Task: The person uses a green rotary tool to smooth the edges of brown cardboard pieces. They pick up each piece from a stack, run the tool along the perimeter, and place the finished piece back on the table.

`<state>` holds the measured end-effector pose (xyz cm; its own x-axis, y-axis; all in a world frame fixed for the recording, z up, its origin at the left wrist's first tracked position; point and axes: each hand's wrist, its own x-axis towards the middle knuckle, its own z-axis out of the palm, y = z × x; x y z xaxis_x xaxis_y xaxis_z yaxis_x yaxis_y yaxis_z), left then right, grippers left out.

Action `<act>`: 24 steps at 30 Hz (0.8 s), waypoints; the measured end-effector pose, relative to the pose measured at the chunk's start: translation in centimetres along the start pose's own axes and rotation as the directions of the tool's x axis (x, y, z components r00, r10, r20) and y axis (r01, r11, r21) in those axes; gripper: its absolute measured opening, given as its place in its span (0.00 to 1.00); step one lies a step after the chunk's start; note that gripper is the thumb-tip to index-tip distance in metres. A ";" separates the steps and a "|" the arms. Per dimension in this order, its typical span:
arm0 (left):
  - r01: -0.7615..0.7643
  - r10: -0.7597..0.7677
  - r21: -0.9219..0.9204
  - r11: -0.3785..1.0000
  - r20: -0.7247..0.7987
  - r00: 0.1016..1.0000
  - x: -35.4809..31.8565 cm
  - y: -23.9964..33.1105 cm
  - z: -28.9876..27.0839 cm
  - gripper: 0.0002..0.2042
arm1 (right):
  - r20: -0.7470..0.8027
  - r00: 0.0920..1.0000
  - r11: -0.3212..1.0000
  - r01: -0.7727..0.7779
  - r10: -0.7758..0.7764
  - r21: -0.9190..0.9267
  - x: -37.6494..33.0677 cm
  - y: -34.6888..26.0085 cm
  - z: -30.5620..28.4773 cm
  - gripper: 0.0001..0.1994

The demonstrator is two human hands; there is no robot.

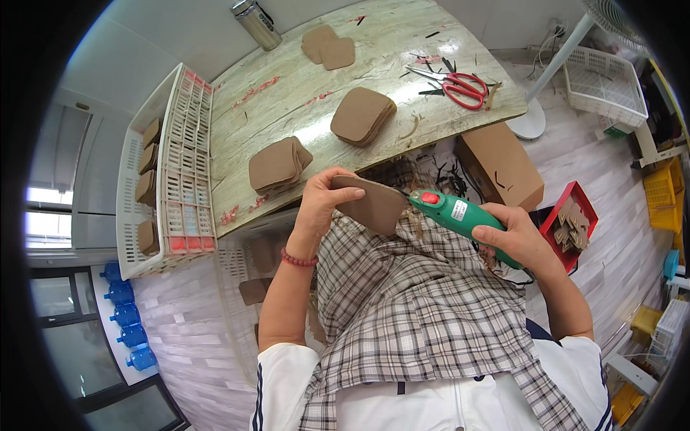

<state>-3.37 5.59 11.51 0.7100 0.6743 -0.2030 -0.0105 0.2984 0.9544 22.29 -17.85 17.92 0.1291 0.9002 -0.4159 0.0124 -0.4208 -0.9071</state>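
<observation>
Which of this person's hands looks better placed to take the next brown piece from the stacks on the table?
Probably the left. The left hand pinches the brown piece just below the nearest stack, while the right hand is wrapped around the green power tool, farther away.

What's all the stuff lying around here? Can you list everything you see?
brown piece: one, brown, held in the left hand
power tool: one, green with a red button, in the right hand, tip at the piece's edge
brown stacks: two on the table, plus flat pieces at its far end
scissors: one, red handles, table's right end
metal flask: one, silver, beyond the table's far edge
white crate: one, left of the table, brown pieces inside
cardboard box: one, brown, on the floor
red tray: one, holding scraps
water bottles: several, blue, far left
left hand: one
right hand: one
</observation>
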 end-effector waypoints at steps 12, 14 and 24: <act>0.057 -0.078 0.258 0.965 0.075 0.994 -0.1 0.9 2.0 0.09 | 0.025 1.000 1.000 -0.009 0.009 -0.004 0.4 -0.5 1.1 0.17; 0.066 -0.094 0.243 0.968 0.108 0.990 -0.1 0.9 2.5 0.10 | 0.023 1.000 1.000 -0.002 0.001 0.003 0.6 -0.5 1.3 0.17; -0.020 -0.064 0.401 0.916 0.194 0.979 -0.1 2.0 3.4 0.25 | 0.068 0.996 0.999 0.050 -0.051 0.015 2.8 -0.6 2.5 0.18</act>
<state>-1.05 3.78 14.17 0.8324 0.5098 -0.2171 0.2586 -0.0109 0.9659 20.14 -14.74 17.14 0.0602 0.9259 -0.3730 0.0038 -0.3739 -0.9275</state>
